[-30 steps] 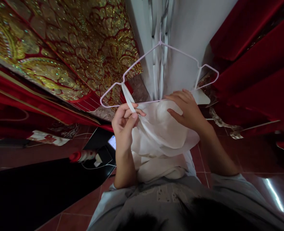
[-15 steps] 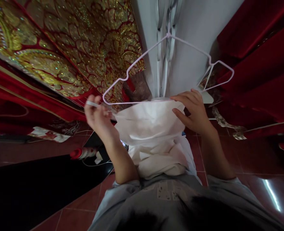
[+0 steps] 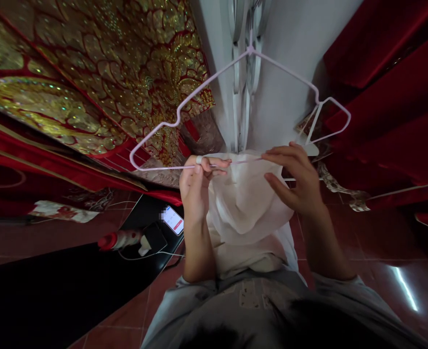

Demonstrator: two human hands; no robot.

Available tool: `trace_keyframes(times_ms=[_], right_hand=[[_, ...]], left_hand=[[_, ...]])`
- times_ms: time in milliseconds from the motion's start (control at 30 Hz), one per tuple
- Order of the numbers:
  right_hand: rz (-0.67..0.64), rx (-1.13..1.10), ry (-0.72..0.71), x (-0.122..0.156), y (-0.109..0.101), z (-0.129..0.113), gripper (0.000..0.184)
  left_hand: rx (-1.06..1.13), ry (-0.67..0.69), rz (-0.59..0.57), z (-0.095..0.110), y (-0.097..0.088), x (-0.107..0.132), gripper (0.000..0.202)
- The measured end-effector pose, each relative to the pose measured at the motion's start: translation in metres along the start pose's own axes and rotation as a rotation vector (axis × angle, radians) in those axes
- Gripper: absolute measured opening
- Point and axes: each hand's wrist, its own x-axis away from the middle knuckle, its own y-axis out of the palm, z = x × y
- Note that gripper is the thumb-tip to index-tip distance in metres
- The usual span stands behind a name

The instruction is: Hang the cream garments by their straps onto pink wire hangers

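A pale pink clothes hanger (image 3: 214, 80) hangs by its hook from a grey metal rack at the wall. My left hand (image 3: 195, 189) has thumb and fingers closed about the hanger's lower bar, left of its middle. My right hand (image 3: 299, 182) is at the same bar further right; its fingertips lie along the bar and the fabric's top edge, with the thumb held apart. A sheer white cloth (image 3: 248, 203) drapes below the bar between both hands and falls over my lap. Whether it passes over the bar is partly hidden by my fingers.
Gold-sequinned red garments (image 3: 141, 63) hang close on the left, dark red garments (image 3: 388, 111) on the right. A black tabletop (image 3: 72, 281) at lower left carries a lit phone (image 3: 173, 219), a red-capped bottle (image 3: 117, 239) and a white cable. Red tiles (image 3: 366, 286) cover the floor.
My left hand has moved right, from beside the hanger's left end onto its lower bar. The hanger's left end swung left and slightly down. The cloth's wide upper part has dropped into folds.
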Motion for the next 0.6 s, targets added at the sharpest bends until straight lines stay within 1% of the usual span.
trace_keyframes(times_ms=[33,100,133,167,200,267,300,333,367,400,433,500,600], right_hand=[[0.114,-0.037,0.02,0.0,-0.002,0.002,0.039],[0.386,-0.132,0.109,0.0,-0.006,0.009,0.04],[0.489,-0.183,0.169,0.0,-0.008,0.012,0.041],[0.532,-0.236,0.241,-0.001,-0.01,0.015,0.044],[0.508,-0.282,0.32,-0.003,-0.013,0.016,0.045],[0.359,-0.361,0.469,-0.01,-0.019,0.014,0.042],[0.301,-0.398,0.526,-0.013,-0.022,0.011,0.036],[0.274,-0.428,0.567,-0.017,-0.024,0.007,0.027],[0.279,-0.45,0.588,-0.021,-0.026,0.004,0.019],[0.304,-0.46,0.588,-0.025,-0.027,0.0,0.012],[0.327,-0.462,0.573,-0.028,-0.027,-0.003,0.011],[0.331,-0.448,0.514,-0.033,-0.027,-0.006,0.016],[0.36,-0.391,0.414,-0.039,-0.026,-0.004,0.024]], left_hand=[[-0.001,0.009,0.004,-0.001,0.0,0.0,0.052],[0.006,0.034,-0.003,-0.003,0.001,0.0,0.05],[0.014,0.049,-0.012,-0.003,0.002,0.0,0.049],[0.019,0.062,-0.019,-0.003,0.003,0.0,0.047],[0.019,0.071,-0.019,-0.002,0.003,-0.001,0.047],[-0.009,0.07,0.002,-0.001,0.004,-0.001,0.048],[-0.029,0.063,0.016,0.0,0.005,-0.001,0.05],[-0.048,0.056,0.03,0.001,0.005,-0.001,0.051],[-0.061,0.054,0.041,0.002,0.005,-0.001,0.052],[-0.064,0.06,0.049,0.002,0.005,-0.002,0.052],[-0.056,0.073,0.05,0.003,0.006,-0.003,0.052],[-0.021,0.112,0.042,0.003,0.006,-0.005,0.049],[0.001,0.148,0.01,0.006,0.006,-0.008,0.049]])
